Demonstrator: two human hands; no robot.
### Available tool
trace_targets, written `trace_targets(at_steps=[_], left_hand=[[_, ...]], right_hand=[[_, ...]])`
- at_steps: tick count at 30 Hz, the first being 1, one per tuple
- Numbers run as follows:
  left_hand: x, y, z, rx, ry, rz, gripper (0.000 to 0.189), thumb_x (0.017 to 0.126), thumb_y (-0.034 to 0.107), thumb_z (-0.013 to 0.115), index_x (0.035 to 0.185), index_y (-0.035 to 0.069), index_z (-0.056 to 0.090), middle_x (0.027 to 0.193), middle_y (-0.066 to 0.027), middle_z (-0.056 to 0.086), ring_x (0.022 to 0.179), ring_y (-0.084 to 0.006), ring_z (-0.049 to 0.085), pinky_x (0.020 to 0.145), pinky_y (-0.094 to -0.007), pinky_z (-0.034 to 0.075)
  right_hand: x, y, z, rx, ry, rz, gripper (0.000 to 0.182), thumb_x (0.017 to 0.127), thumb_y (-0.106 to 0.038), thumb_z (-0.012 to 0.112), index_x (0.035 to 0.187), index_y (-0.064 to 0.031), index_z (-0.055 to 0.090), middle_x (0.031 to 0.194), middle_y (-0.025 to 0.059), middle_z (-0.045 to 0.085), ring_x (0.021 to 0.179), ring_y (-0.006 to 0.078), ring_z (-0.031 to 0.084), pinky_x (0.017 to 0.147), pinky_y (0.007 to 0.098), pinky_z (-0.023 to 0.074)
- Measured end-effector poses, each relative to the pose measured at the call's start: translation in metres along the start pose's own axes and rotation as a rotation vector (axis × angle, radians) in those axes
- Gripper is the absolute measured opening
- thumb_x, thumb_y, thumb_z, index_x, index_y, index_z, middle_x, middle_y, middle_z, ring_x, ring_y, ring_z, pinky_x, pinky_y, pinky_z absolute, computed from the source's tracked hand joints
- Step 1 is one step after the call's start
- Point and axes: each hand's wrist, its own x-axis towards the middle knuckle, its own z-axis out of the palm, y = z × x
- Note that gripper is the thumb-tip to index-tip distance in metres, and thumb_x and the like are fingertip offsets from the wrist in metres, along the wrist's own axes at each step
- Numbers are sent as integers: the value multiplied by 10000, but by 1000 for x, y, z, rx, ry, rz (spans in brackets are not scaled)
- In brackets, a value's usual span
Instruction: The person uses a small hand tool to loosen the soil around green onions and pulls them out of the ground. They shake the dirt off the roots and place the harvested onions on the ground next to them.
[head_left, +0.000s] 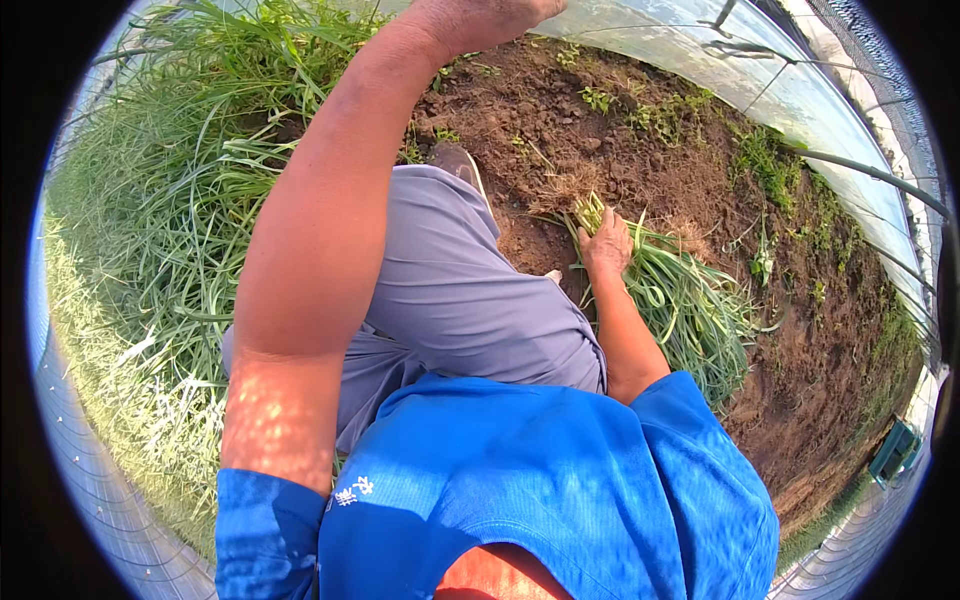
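Note:
My left hand (499, 19) is raised at the top edge of the view, partly cut off; whether its fingers hold anything is hidden. My right hand (611, 244) is on a bunch of long green leafy stalks (686, 307), close to their pale stem ends. Its fingers are curled against the stems. The bunch lies on brown soil, its leaves spreading towards the lower right. Dry, root-like fibres (566, 191) lie just beyond the stem ends, with more beside the bunch.
Dense long-leaved green plants (180, 247) grow on the left. My bent leg in grey trousers (465, 292) and a shoe (461, 169) are in the middle. Plastic sheeting (645, 37) and a thin pole (874, 174) border the soil. A green object (894, 451) stands at the far right.

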Motion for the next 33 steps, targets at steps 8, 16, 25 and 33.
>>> trace_targets(at_steps=[8, 16, 25, 33], left_hand=[[-3, -13, 1, 16, -56, -68, 304, 917, 212, 634, 1049, -48, 720, 823, -149, 728, 752, -191, 675, 704, -379, 531], [1, -25, 5, 43, -177, -39, 281, 895, 188, 619, 1017, -47, 711, 778, -173, 691, 727, -221, 642, 691, -395, 509], [11, -20, 5, 143, -221, -39, 319, 890, 229, 619, 1071, -2, 743, 919, -212, 742, 846, -292, 713, 774, -406, 550], [14, -32, 10, 206, -233, 12, 368, 886, 263, 635, 1116, -5, 740, 1044, -241, 744, 966, -348, 725, 861, -419, 556]], right_hand=[[12, 3, -1, -279, -151, -93, 1193, 735, -520, 870, 1616, -52, 215, 1569, 164, 407, 1491, 317, 348, 1224, 517, 264], [30, 2, 26, -156, -283, 21, 462, 828, -305, 744, 1178, -82, 541, 1125, 183, 726, 1094, 374, 695, 963, 503, 509], [33, 47, -92, 345, -308, -25, 584, 775, -340, 750, 1280, -74, 624, 1153, 234, 718, 1090, 410, 677, 966, 465, 518], [38, -5, 20, -117, -269, -36, 404, 895, -300, 688, 1204, -81, 546, 1251, 204, 677, 1122, 366, 688, 954, 479, 538]])
